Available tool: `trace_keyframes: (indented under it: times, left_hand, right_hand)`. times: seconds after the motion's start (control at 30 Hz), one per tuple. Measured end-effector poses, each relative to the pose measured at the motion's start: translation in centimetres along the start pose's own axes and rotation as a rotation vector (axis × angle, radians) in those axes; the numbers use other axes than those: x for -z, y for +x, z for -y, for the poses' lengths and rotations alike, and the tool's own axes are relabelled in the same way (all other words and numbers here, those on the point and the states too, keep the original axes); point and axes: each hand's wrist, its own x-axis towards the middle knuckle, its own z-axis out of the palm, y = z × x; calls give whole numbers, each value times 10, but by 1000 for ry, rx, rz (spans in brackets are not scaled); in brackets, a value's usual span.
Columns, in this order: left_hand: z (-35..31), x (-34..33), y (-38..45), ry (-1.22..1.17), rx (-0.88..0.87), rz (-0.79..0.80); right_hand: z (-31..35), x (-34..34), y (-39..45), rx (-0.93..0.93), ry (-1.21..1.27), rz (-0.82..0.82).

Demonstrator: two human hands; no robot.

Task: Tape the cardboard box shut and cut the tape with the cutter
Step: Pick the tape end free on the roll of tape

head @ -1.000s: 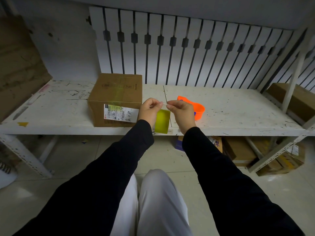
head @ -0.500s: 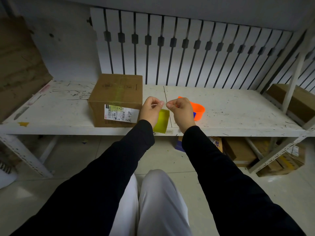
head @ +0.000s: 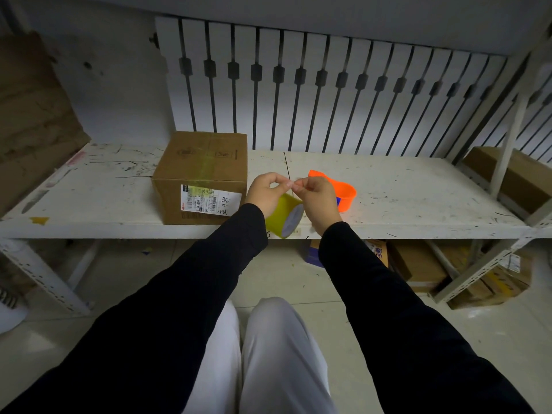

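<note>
The setting is a dim storage room with a white slatted panel (head: pixel 328 91) along the back wall and a tiled floor (head: pixel 298 282). In front of me stands a scuffed white table (head: pixel 403 201), its top marked with dark scratches.

On the table, left of centre, sits the box (head: pixel 203 177). Its flaps are closed and a yellowish strip of tape runs over the top seam and down the front. A white label (head: pixel 209 200) is stuck on the front face. The box is upright and square to the table edge.

I hold both hands together just in front of the table edge, to the right of the box. My left hand (head: pixel 265 192) and right hand (head: pixel 318 198) meet at the fingertips, each pinching the thin free end of the tape between thumb and forefinger. The yellow roll (head: pixel 282 218) hangs just below the left hand, tilted so its pale core faces right. Whether the roll touches the table I cannot tell.

The orange cutter (head: pixel 343 192) lies on the table behind my right hand, partly hidden by it. It is apart from the box.

Black sleeves cover both arms; pale trousers show at the bottom. More cardboard cartons (head: pixel 418 264) lie on the floor under the table at right.
</note>
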Motion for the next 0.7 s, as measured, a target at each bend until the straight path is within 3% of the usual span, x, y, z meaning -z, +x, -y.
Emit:
trace_keyframes:
  times: [0.13,0.37,0.57,0.7]
  left_hand:
    - [-1,5,-1,49,-23,-40]
    - [-9,10,-4,27,88,1]
    - [-7,11,-6,4,133,-9]
    - [-5,11,-7,-69,142,-13]
  right_hand:
    - [-3,4,-2,-18,29,41]
    - [-2,11,-1,-119,73,25]
    - [-5,11,3,-74,-9,29]
    - [-6,8,-1,-26,20,119]
